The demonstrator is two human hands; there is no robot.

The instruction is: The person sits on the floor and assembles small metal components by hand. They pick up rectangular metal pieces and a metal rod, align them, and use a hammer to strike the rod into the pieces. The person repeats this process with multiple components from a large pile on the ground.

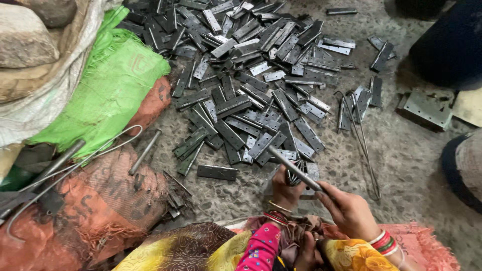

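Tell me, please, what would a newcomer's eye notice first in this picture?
First, the big heap of dark metal hinges spread over the stone floor at top centre. Next, at the bottom, the right hand holds a metal rod over a hinge gripped by the left hand. At the left, a bright green sack lies above orange ones.

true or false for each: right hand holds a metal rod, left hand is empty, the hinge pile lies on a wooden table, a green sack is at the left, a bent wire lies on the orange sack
1. The right hand holds a metal rod. True.
2. The left hand is empty. False: it grips a bunch of metal pieces.
3. The hinge pile lies on a wooden table. False: it lies on a speckled stone floor.
4. A green sack is at the left. True.
5. A bent wire lies on the orange sack. True.
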